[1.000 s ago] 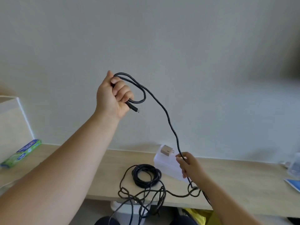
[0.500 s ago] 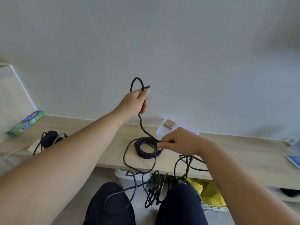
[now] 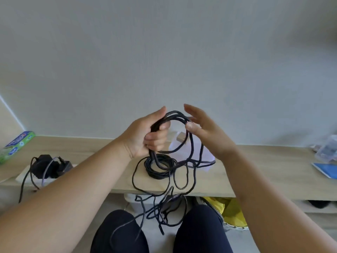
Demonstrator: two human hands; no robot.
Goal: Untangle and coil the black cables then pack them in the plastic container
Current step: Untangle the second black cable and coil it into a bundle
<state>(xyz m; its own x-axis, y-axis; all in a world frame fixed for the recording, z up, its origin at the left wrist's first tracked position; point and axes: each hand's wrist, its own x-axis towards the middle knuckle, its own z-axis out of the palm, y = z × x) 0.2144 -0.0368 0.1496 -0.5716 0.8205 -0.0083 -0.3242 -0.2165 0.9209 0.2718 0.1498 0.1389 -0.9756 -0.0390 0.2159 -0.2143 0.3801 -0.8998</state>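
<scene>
Two hands: the left hand (image 3: pixel 144 137) and right hand (image 3: pixel 206 134) are raised together above the desk (image 3: pixel 264 170), both on one black cable (image 3: pixel 176 114).
Left grip: its fingers (image 3: pixel 155 143) are clenched round a bundle of several loops, thumb up beside them.
Right grip: the thumb lies over the strand at the loop's right side, with the other digits nearly straight behind it. It looks like a light pinch.
Cable's run: from the held loops it drops to the desk, crosses the front edge and joins a loose tangle (image 3: pixel 164 209) hanging between the knees.
Desk coil: a finished coil (image 3: pixel 160 170) lies flat just below the left hand.
Packing place: the plastic container (image 3: pixel 209 156) sits just behind and to the right of that coil, partly hidden by the right hand, with a small adapter (image 3: pixel 182 140) on top. No cable shows inside it.
Step in hand: coiling, probably early, since much slack hangs unwound.
Doing it well: hold the left grip firm as the anchor. Let the strand slide through the right pinch, lay each turn the same size as the last, and give a slight twist so it lies flat.
Watch for: the tangle snagging at the desk edge. Draw slack up gently and free knots before they reach the loops.
</scene>
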